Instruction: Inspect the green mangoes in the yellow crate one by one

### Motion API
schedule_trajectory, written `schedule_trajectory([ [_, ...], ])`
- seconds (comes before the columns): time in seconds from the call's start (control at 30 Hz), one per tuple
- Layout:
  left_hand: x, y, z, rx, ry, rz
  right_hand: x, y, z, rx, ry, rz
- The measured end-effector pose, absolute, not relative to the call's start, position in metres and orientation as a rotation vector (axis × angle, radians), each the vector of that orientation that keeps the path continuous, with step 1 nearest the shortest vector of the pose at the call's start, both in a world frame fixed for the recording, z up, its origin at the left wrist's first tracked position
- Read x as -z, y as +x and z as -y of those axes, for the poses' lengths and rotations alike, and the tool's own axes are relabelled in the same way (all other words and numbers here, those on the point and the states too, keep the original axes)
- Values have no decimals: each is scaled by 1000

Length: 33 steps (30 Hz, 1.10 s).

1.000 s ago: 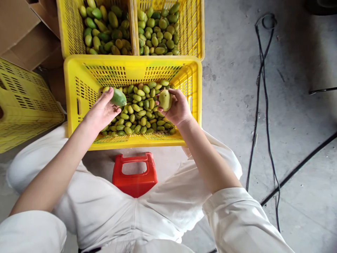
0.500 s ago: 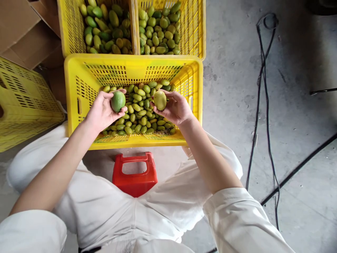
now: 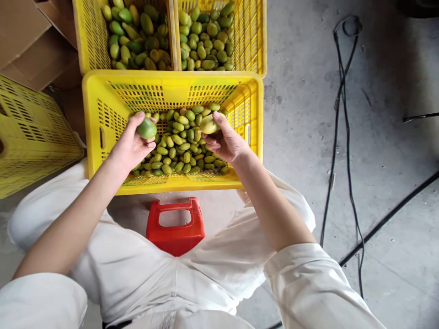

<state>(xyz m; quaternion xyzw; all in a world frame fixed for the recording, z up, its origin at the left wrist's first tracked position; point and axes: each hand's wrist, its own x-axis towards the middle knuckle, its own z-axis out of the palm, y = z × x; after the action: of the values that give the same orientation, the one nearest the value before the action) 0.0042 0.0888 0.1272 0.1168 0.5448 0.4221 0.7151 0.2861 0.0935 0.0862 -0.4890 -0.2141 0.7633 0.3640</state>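
Observation:
Over the near yellow crate (image 3: pixel 173 185), each hand grips one smooth oval fruit that looks like a small mango. My left hand (image 3: pixel 128 141) is closed around a green fruit (image 3: pixel 147 128), thumb on its upper side. My right hand (image 3: pixel 230 140) pinches a paler yellow-green fruit (image 3: pixel 207 124) with the thumb on top and fingers beneath. Below both hands, many smaller green fruits (image 3: pixel 178 139) cover the crate's floor. The undersides of the held fruits are hidden.
Behind stands another yellow crate (image 3: pixel 265 41) with a divider (image 3: pixel 174 34) and larger green fruits on both sides. A yellow crate (image 3: pixel 30 137) and cardboard (image 3: pixel 25 36) are at left. A red stool (image 3: pixel 175 237) is between my legs; black cables (image 3: pixel 346 114) lie right.
Both wrists have turned, so each thumb now lies over its fruit. The fruit in my left hand has tilted and shifted slightly left; the right one has rolled onto its side.

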Motion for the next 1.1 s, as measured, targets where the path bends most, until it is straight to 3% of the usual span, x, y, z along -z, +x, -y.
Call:
schedule_trajectory([
  [0.6,-135,11,-91,-821,277,-1206,-83,290,-92,-1893,-1219,543],
  [1.1,-136,12,-82,-939,311,-1168,-90,288,-92,-1925,-1223,488],
])
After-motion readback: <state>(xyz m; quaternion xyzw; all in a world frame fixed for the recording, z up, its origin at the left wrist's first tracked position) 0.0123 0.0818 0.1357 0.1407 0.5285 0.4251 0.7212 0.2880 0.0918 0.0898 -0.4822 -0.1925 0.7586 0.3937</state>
